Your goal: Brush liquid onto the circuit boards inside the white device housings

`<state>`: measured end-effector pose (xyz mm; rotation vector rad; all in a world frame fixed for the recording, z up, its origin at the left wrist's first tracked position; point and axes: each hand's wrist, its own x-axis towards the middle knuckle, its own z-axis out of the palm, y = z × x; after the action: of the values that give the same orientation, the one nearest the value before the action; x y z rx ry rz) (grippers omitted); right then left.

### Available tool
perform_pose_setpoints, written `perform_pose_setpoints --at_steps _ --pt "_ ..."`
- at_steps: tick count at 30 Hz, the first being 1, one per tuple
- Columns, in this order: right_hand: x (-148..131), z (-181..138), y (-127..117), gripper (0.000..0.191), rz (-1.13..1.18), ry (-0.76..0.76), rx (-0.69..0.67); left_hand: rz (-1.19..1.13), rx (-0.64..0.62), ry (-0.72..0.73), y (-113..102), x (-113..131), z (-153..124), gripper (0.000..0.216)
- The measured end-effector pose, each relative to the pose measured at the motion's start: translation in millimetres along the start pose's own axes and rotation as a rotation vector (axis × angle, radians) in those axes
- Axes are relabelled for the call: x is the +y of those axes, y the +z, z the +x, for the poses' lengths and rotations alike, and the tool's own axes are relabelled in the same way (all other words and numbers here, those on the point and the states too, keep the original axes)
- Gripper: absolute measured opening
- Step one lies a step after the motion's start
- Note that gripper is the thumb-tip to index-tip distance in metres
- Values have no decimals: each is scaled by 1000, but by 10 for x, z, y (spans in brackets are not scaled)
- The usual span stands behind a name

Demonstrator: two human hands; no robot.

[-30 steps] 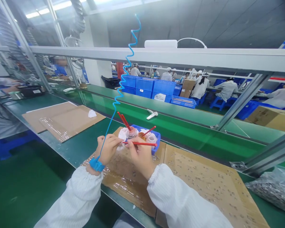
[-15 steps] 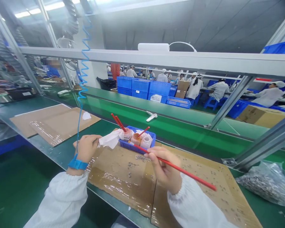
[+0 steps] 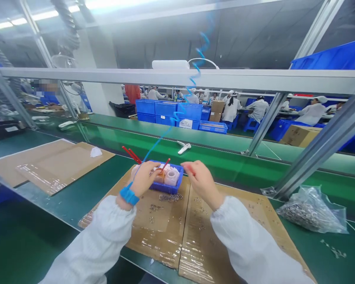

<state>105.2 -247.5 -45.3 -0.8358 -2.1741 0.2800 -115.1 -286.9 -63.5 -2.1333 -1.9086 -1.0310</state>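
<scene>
My left hand reaches over the left side of a small blue tray. Its fingers are bent together beside the orange-stained jar; what they hold, if anything, is hidden. A blue strap with a coiled cord goes round that wrist. A whitish, open-mouthed jar stands in the tray's right part. Red sticks rise behind my left hand, and another red stick leans near the orange jar. Right of the tray, my right hand is closed in a pinch, its fingertips blurred and reddish.
Small metal parts lie on the taped cardboard. A clear bag of metal parts rests at the right, beside a metal post. More cardboard with a white scrap lies left. People in white work beyond the green belt.
My left hand has moved right, to the tray; the white tissue it held no longer shows clearly. My right hand has lifted, and its long red stick is no longer visible. The view has turned.
</scene>
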Motion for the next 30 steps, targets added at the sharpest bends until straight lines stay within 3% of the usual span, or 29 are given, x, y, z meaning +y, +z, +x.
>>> perform_pose_setpoints --at_steps 3,8,12,15,19,22,25,30 --pt "-17 294 164 27 -11 -50 -158 -13 -35 -37 140 32 183 23" --pt "-94 634 377 16 -27 -47 -252 -39 -10 -120 119 43 235 25" --pt "-165 840 377 24 -39 4 -247 -84 37 -199 -59 1 51 32" --pt "-206 949 251 24 -36 28 -198 -76 92 -326 -185 -216 -216 34" --pt "-241 984 25 21 -28 40 -127 -10 82 -602 -141 -736 -551 43" --pt "-251 954 -75 20 -12 41 -67 -265 -11 -700 46 -1032 -671 54" --pt "-240 902 -59 20 5 15 -59 -455 -74 -671 220 -1116 -695 44" --pt "-260 750 14 15 2 -73 -161 -647 60 -684 305 -1028 -687 46"
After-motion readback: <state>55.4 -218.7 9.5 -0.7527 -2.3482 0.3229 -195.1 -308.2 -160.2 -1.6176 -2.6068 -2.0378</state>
